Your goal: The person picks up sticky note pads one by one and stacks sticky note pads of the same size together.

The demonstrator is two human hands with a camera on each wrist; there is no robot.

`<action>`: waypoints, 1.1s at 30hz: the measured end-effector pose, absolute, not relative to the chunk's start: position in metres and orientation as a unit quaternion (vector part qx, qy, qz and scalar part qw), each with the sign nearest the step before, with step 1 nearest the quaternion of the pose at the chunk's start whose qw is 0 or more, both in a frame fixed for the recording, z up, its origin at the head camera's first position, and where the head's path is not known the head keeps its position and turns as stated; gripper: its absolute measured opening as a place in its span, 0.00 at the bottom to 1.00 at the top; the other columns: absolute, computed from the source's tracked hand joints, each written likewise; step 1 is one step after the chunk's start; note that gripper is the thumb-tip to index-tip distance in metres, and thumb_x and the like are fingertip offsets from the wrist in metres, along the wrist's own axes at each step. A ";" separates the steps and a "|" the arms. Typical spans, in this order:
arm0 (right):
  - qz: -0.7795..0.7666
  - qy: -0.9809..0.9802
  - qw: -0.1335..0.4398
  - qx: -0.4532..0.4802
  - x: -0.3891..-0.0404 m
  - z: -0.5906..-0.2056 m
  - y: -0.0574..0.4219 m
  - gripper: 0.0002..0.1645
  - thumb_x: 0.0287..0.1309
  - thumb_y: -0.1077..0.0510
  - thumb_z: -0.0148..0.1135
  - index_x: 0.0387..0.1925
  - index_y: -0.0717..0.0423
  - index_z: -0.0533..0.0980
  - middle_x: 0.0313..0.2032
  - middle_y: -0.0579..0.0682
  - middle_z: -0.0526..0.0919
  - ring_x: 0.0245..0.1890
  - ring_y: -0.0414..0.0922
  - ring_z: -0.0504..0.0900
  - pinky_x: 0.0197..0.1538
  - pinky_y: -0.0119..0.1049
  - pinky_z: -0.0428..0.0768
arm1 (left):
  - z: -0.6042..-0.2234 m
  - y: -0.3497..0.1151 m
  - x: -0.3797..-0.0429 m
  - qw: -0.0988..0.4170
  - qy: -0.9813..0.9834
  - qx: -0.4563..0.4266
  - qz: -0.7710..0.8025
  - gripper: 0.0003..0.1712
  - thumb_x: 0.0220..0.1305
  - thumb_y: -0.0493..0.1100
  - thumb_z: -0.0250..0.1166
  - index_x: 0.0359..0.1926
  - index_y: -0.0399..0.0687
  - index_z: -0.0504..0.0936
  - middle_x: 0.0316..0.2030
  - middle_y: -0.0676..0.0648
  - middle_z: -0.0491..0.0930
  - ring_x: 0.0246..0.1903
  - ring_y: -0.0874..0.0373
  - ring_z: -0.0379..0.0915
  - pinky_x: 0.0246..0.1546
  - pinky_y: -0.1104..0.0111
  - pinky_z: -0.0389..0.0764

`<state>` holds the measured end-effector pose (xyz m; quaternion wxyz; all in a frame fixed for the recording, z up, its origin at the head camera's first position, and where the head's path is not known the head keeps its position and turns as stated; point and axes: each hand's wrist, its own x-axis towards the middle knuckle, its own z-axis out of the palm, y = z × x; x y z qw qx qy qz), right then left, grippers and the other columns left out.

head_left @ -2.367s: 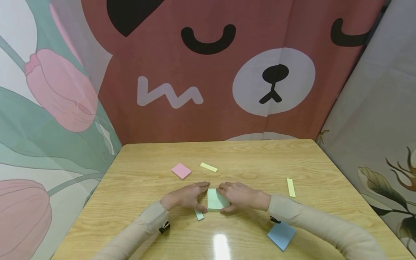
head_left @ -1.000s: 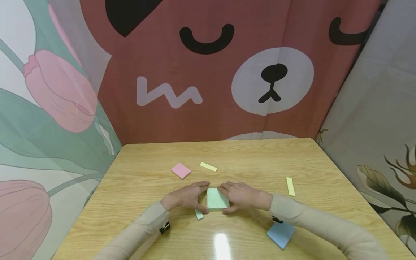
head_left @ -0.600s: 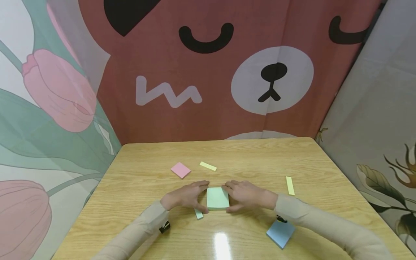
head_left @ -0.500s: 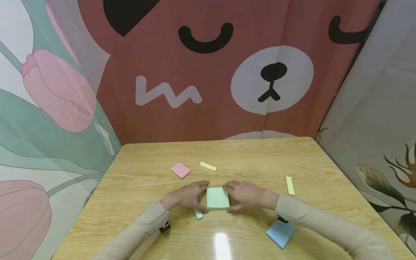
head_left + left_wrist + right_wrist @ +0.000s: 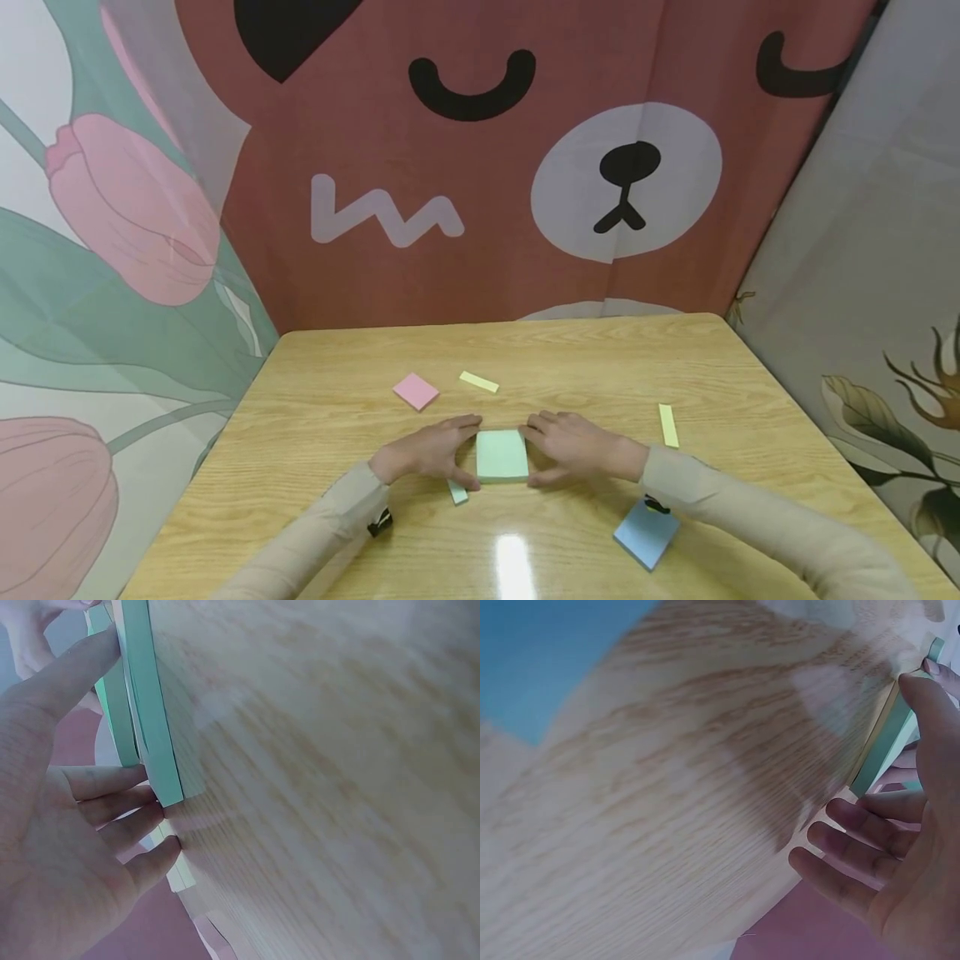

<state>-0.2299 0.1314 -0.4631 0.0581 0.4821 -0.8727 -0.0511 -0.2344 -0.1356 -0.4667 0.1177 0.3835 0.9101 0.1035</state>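
A square light green sticky note pad (image 5: 502,456) lies on the table between my two hands. My left hand (image 5: 427,454) rests at its left side, fingers extended toward the far corner and thumb by the near corner. My right hand (image 5: 573,450) stands at the right edge in the same spread way, with thumb and fingertips beside the pad. Partly under the left hand lies a narrow pale green strip pad (image 5: 458,493), its far end hidden. In the right wrist view, the fingers (image 5: 844,877) are nearly straight, with the green pad's edge beyond them.
On the wooden table (image 5: 337,358) lie a pink square pad (image 5: 416,391) at back left, a yellow strip (image 5: 479,382) beside it, and another yellow strip (image 5: 668,426) at right. A blue square pad (image 5: 646,535) lies near my right sleeve. Printed curtains surround the table.
My right hand has slid slightly right, off the green pad's right part, so its whole top now shows. The left hand stays where it was. The view has shifted slightly.
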 end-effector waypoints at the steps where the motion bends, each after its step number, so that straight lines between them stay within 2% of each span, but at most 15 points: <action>1: -0.050 -0.873 0.059 0.482 -0.230 -0.463 0.132 0.50 0.47 0.25 0.44 0.57 0.61 0.65 0.48 0.53 0.71 0.45 0.47 0.72 0.41 0.41 0.75 | -0.467 -0.136 -0.234 0.118 0.910 0.384 0.104 0.57 0.42 0.72 0.59 0.64 0.37 0.56 0.65 0.43 0.50 0.63 0.50 0.47 0.58 0.60 0.57; 14: -0.044 -0.872 0.072 0.481 -0.231 -0.466 0.134 0.49 0.47 0.26 0.46 0.56 0.62 0.65 0.46 0.52 0.71 0.42 0.45 0.72 0.41 0.39 0.75 | -0.468 -0.136 -0.235 0.117 0.910 0.384 0.102 0.58 0.42 0.72 0.59 0.64 0.38 0.55 0.65 0.43 0.50 0.63 0.50 0.47 0.58 0.60 0.57; 23: -0.040 -0.874 0.057 0.481 -0.234 -0.466 0.136 0.48 0.49 0.27 0.45 0.57 0.61 0.65 0.48 0.53 0.70 0.44 0.45 0.71 0.44 0.40 0.74 | -0.463 -0.136 -0.234 0.133 0.909 0.379 0.107 0.57 0.42 0.70 0.60 0.64 0.38 0.55 0.65 0.43 0.49 0.63 0.50 0.46 0.58 0.59 0.57; 33: -0.048 -0.865 0.072 0.494 -0.238 -0.465 0.142 0.31 0.56 0.42 0.52 0.54 0.58 0.68 0.43 0.48 0.71 0.36 0.40 0.72 0.38 0.35 0.75 | -0.457 -0.134 -0.235 0.154 0.905 0.380 0.109 0.61 0.37 0.72 0.61 0.65 0.37 0.53 0.66 0.43 0.48 0.63 0.49 0.46 0.58 0.59 0.57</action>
